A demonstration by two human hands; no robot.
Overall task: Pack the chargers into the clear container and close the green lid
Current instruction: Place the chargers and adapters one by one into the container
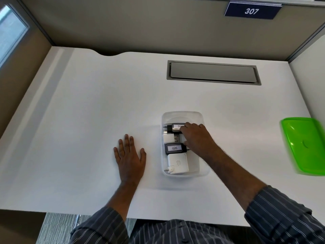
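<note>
Head view: white desk inside a cubicle, beige partition panels at the back and on both sides. Blue plate reading "307" is fixed at the top of the back panel, right side. A glass pane sits in the left partition. A grey cable-access flap is set flush into the desk, far right of centre; the back edge of the desk has a curved cutout to the left of it. Striped grey carpet shows below the near edge of the desk.

Clear container stands on the desk, centre-right, open top. Inside, stacked front to back: white charger with round-pin plug nearest, black charger labelled "026" behind it, a small white charger, then a black charger with an upside-down label at the far end.

Right hand reaches into the container, fingers curled on the far black charger; thumb side is near the "026" one. Left hand lies flat on the desk just left of the container, fingers spread, holding nothing.

Green lid lies on the desk at the far right edge, well apart from the container, slightly blurred. Both sleeves are dark with pinstripes.
</note>
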